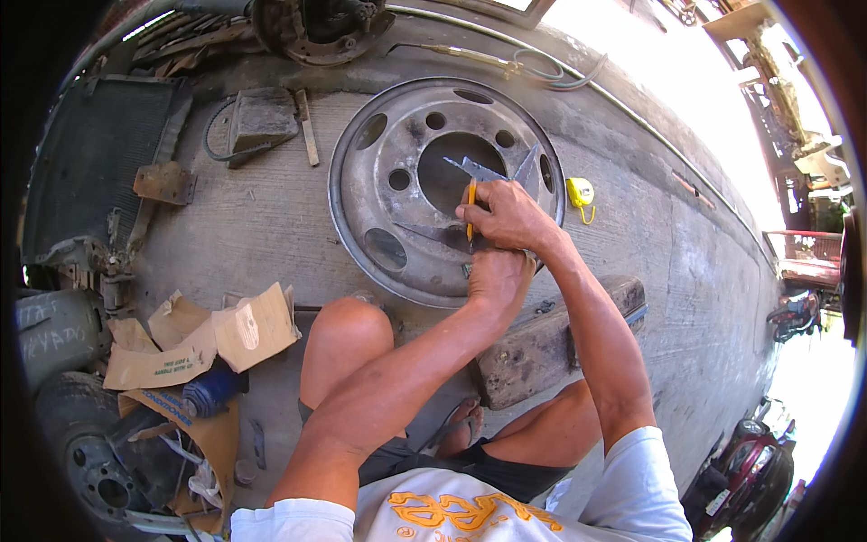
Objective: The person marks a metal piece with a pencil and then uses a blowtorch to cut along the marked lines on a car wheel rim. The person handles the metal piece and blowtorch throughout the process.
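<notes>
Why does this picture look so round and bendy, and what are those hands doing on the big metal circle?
The camera sits on a person's head and looks down, and its wide lens bends straight edges. The two arms from the bottom are that person's own. A grey steel truck wheel lies flat on the concrete ground. The right hand holds a yellow pencil against pointed pieces of grey metal on the wheel. The left hand presses down just below. Nearby lie a yellow tape measure, torn cardboard and a wooden block.

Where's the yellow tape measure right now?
In the head view, the yellow tape measure lies on the concrete floor just right of the steel wheel rim, up and right of the right hand holding the pencil.
</notes>
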Demonstrator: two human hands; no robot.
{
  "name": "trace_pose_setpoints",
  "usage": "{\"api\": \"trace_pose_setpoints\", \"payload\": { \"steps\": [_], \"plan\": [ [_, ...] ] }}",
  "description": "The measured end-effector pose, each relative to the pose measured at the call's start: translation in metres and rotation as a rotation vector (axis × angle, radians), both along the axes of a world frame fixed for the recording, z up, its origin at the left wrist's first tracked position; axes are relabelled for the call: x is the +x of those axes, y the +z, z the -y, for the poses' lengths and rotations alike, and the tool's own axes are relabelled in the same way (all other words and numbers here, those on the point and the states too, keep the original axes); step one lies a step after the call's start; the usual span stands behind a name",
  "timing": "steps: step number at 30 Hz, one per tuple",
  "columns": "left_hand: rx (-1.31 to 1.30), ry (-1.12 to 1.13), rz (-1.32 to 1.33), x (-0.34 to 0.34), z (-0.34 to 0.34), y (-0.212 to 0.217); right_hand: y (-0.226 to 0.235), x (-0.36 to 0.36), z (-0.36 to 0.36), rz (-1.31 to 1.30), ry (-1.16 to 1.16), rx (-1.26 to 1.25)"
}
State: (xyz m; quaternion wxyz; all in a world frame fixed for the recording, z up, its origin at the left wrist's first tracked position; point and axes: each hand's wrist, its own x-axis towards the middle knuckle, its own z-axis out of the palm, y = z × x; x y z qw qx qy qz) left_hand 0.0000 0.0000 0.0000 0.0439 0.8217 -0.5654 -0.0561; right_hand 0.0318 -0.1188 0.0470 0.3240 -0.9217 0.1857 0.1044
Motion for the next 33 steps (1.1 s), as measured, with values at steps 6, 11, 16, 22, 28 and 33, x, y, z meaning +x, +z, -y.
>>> {"api": "trace_pose_setpoints", "payload": {
  "steps": [6, 11, 16, 22, 28, 33],
  "plan": [
    [0.069, 0.019, 0.005, -0.001, -0.003, 0.0, 0.008, 0.0, -0.004, 0.004, -0.058, 0.085],
    [-0.069, -0.04, 0.038, -0.002, 0.001, -0.016, 0.001, -0.003, -0.005, -0.04, 0.047, 0.047],
    [-0.066, -0.03, 0.079, 0.0, 0.002, -0.013, -0.005, -0.003, -0.003, -0.023, 0.052, 0.04],
    [0.102, 0.028, -0.024, 0.001, 0.001, 0.011, 0.005, 0.005, 0.003, 0.139, -0.079, -0.059],
    [0.067, 0.041, -0.034, 0.002, 0.001, 0.006, 0.018, 0.001, 0.006, 0.147, -0.171, 0.076],
    [0.003, -0.081, -0.124, 0.01, 0.001, -0.001, 0.002, -0.001, -0.004, 0.015, 0.039, -0.022]
  ]
}}
